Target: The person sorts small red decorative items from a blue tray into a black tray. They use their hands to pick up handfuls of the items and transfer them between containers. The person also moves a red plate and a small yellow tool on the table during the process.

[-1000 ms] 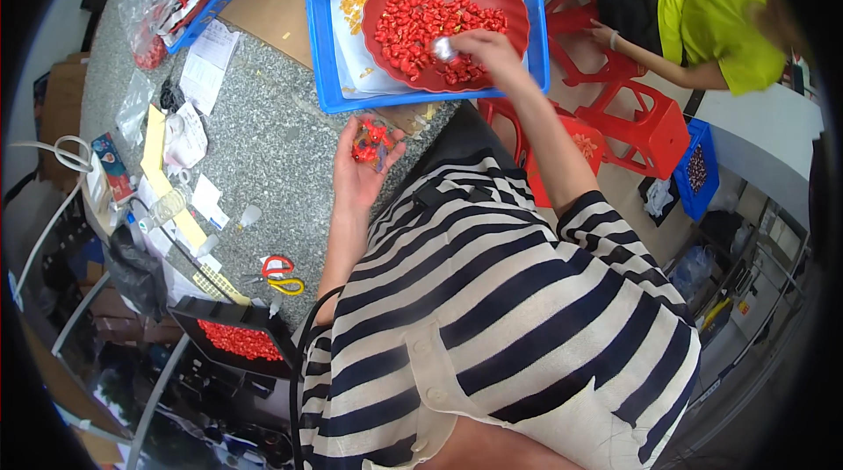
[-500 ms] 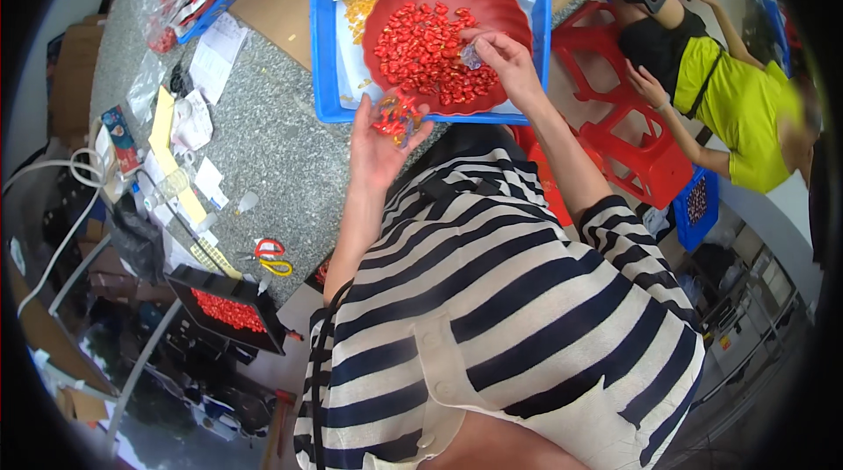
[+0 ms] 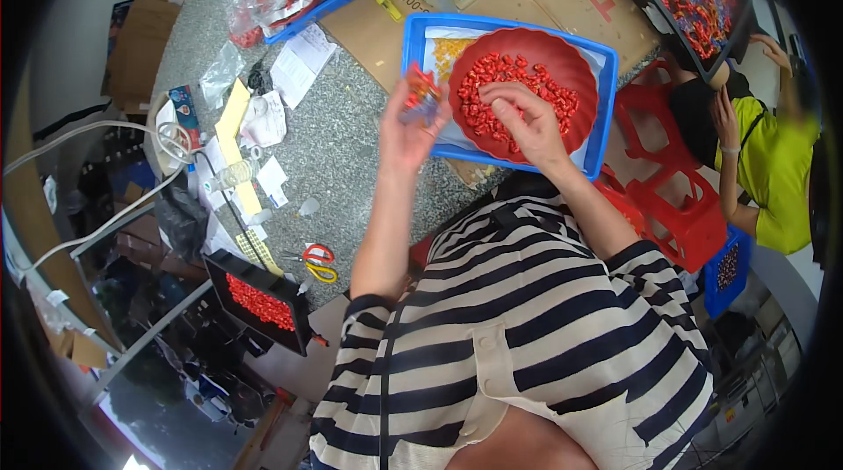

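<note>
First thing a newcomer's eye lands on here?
Probably the red scalloped bowl of small glossy red pieces, sitting in a blue tray at upper centre, with the right hand over it. Next, the bold striped top filling the lower middle, then a co-worker's yellow-green shirt at the right edge.

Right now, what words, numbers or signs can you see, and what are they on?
I won't copy out print, but here's where it is:
Big red letters: on the flat brown cardboard.
Small dark print: further left on the cardboard.
White sheet: any writing is too small and blurred to read.
Blue-and-red packet: marks too small to read.
</note>
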`<action>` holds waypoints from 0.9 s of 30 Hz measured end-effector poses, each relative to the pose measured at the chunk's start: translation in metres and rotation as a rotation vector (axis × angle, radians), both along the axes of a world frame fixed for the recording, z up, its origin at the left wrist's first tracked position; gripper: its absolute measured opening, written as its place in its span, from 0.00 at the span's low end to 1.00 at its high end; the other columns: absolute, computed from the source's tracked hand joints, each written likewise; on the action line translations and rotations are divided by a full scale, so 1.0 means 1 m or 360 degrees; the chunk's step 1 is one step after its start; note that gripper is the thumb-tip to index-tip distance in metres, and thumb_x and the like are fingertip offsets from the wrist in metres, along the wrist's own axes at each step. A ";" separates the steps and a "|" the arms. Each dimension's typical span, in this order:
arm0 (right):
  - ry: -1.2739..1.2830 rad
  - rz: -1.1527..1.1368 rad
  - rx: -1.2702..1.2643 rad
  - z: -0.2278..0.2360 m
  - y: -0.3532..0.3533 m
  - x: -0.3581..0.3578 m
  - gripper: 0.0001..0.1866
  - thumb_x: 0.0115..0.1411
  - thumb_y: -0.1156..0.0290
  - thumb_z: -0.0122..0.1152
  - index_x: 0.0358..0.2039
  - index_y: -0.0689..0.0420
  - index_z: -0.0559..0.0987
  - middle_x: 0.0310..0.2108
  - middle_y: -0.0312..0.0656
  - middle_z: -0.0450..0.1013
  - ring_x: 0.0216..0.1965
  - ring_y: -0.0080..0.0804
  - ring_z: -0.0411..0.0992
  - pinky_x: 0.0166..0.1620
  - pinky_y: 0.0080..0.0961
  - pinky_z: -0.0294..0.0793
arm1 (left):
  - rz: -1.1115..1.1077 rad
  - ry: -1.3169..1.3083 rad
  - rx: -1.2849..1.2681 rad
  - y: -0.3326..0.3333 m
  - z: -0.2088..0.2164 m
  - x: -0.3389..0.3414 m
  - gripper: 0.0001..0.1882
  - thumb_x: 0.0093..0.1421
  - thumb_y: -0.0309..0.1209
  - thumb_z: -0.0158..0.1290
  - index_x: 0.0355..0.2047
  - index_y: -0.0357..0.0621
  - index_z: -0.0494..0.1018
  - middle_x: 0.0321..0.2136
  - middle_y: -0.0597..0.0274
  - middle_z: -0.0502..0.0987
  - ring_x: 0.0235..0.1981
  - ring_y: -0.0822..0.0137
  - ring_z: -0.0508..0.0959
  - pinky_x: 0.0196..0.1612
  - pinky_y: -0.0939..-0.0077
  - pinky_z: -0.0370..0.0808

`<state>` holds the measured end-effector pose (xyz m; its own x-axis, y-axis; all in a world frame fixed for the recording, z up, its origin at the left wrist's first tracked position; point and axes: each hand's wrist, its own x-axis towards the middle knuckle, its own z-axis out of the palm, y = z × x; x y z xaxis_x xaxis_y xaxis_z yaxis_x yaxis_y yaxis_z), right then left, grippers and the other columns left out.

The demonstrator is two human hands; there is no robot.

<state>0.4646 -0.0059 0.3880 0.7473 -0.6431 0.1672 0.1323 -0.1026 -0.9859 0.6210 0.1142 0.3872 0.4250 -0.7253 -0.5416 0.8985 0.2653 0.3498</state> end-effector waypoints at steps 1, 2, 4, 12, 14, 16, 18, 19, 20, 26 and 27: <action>0.0025 -0.0013 0.0203 -0.003 -0.002 -0.001 0.08 0.59 0.72 0.53 0.34 0.63 0.77 0.36 0.41 0.74 0.42 0.28 0.70 0.47 0.24 0.67 | -0.0046 -0.0103 -0.0097 -0.001 0.001 0.014 0.23 0.59 0.42 0.48 0.53 0.48 0.64 0.48 0.57 0.69 0.51 0.51 0.69 0.45 0.56 0.73; 0.0056 -0.0034 0.0404 -0.006 -0.004 -0.005 0.09 0.60 0.71 0.52 0.35 0.64 0.77 0.35 0.39 0.75 0.40 0.25 0.70 0.46 0.22 0.68 | -0.0072 -0.0069 -0.0205 -0.001 0.009 0.019 0.25 0.59 0.44 0.47 0.54 0.47 0.63 0.50 0.54 0.68 0.52 0.50 0.67 0.47 0.54 0.72; 0.0108 -0.0060 0.0433 -0.010 -0.009 -0.016 0.10 0.61 0.71 0.51 0.35 0.64 0.76 0.34 0.38 0.75 0.38 0.22 0.70 0.45 0.20 0.68 | -0.0149 -0.0001 -0.0428 -0.010 0.027 0.029 0.28 0.59 0.47 0.46 0.55 0.45 0.60 0.53 0.49 0.65 0.54 0.48 0.64 0.49 0.49 0.69; 0.0348 -0.0220 0.0556 -0.026 -0.007 -0.048 0.11 0.61 0.69 0.51 0.34 0.64 0.76 0.32 0.37 0.74 0.36 0.21 0.70 0.44 0.19 0.68 | -0.0270 0.0069 -0.0757 -0.019 0.024 0.041 0.33 0.60 0.49 0.43 0.60 0.44 0.53 0.57 0.50 0.58 0.59 0.49 0.57 0.52 0.44 0.66; 0.0386 -0.0238 0.0556 -0.028 -0.005 -0.049 0.11 0.62 0.68 0.51 0.34 0.64 0.77 0.32 0.38 0.74 0.37 0.21 0.70 0.44 0.20 0.68 | -0.0275 0.0010 -0.0703 -0.019 0.026 0.043 0.33 0.60 0.49 0.43 0.59 0.45 0.53 0.57 0.50 0.58 0.59 0.49 0.56 0.53 0.44 0.65; 0.0414 -0.0226 0.0553 -0.030 -0.004 -0.047 0.11 0.61 0.68 0.51 0.33 0.64 0.77 0.32 0.37 0.74 0.37 0.21 0.70 0.44 0.20 0.68 | -0.0272 0.0002 -0.0662 -0.019 0.027 0.046 0.33 0.60 0.50 0.43 0.59 0.45 0.54 0.58 0.50 0.57 0.60 0.49 0.55 0.54 0.43 0.63; 0.0437 -0.0225 0.0546 -0.030 -0.004 -0.045 0.11 0.61 0.68 0.52 0.33 0.64 0.77 0.32 0.37 0.74 0.37 0.21 0.70 0.44 0.20 0.68 | -0.0270 0.0028 -0.0625 -0.020 0.029 0.045 0.32 0.60 0.50 0.42 0.59 0.46 0.55 0.57 0.50 0.58 0.60 0.48 0.55 0.56 0.41 0.60; 0.0443 -0.0229 0.0543 -0.030 -0.005 -0.044 0.11 0.61 0.69 0.52 0.34 0.64 0.76 0.32 0.37 0.74 0.37 0.21 0.70 0.44 0.20 0.68 | -0.0268 0.0054 -0.0606 -0.022 0.031 0.045 0.31 0.60 0.49 0.42 0.59 0.47 0.55 0.57 0.51 0.59 0.60 0.47 0.55 0.56 0.40 0.57; 0.0452 -0.0239 0.0535 -0.030 -0.006 -0.044 0.11 0.61 0.69 0.52 0.34 0.64 0.76 0.32 0.37 0.74 0.37 0.21 0.70 0.44 0.20 0.68 | -0.0272 0.0084 -0.0592 -0.024 0.031 0.043 0.30 0.60 0.49 0.42 0.59 0.47 0.56 0.56 0.51 0.60 0.60 0.47 0.55 0.57 0.38 0.55; 0.0277 -0.0468 0.0732 -0.025 -0.020 -0.045 0.15 0.63 0.63 0.49 0.38 0.63 0.75 0.34 0.37 0.74 0.35 0.21 0.71 0.40 0.18 0.69 | -0.0462 0.0291 -0.0590 -0.051 0.025 0.005 0.29 0.61 0.48 0.42 0.57 0.45 0.58 0.57 0.49 0.59 0.60 0.47 0.55 0.58 0.35 0.50; 0.0204 -0.0492 0.0793 -0.028 -0.024 -0.048 0.18 0.64 0.60 0.45 0.43 0.61 0.73 0.39 0.39 0.73 0.38 0.23 0.71 0.41 0.19 0.69 | -0.0539 0.0332 -0.0583 -0.061 0.025 -0.006 0.28 0.61 0.47 0.42 0.57 0.45 0.58 0.57 0.50 0.60 0.60 0.48 0.55 0.59 0.36 0.50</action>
